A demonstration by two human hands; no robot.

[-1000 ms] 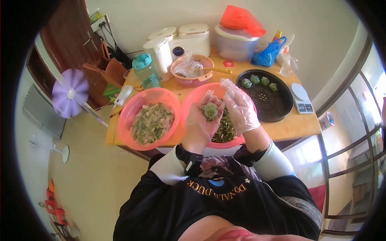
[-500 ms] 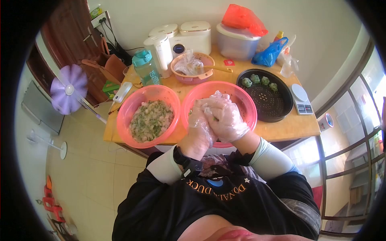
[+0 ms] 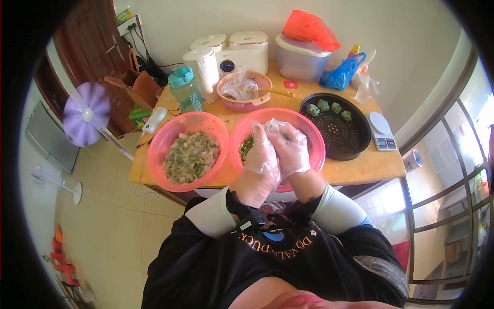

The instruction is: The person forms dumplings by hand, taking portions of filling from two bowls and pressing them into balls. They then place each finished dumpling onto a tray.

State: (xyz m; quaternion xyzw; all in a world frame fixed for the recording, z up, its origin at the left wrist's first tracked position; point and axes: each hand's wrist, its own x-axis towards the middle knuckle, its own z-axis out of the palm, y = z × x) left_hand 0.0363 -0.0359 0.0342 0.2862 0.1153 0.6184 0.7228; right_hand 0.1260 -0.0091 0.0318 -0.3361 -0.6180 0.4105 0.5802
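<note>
My left hand [image 3: 263,158], in a clear plastic glove, is cupped against my right hand over the right pink bowl [image 3: 320,154]. Curled fingers of my gloved right hand [image 3: 292,149] press in from the other side. Whatever lies between the palms is mostly hidden. Chopped green bits [image 3: 246,148] show in that bowl beside my left hand. The left pink bowl [image 3: 155,164] holds a pale and green chopped mixture [image 3: 190,157]. Several greenish balls [image 3: 323,105] sit along the far side of a black perforated pan [image 3: 339,136] to the right.
A small pink bowl [image 3: 242,106] with a plastic bag and wooden handle stands behind. Nearby are a teal bottle [image 3: 186,92], a white appliance [image 3: 249,51], a lidded tub [image 3: 301,61], a blue bag [image 3: 343,71] and a kitchen scale [image 3: 381,131].
My hands have shifted from tightly clasped to more upright and side by side, with my left thumb raised. More green bits show in the right bowl. The view has moved slightly.
</note>
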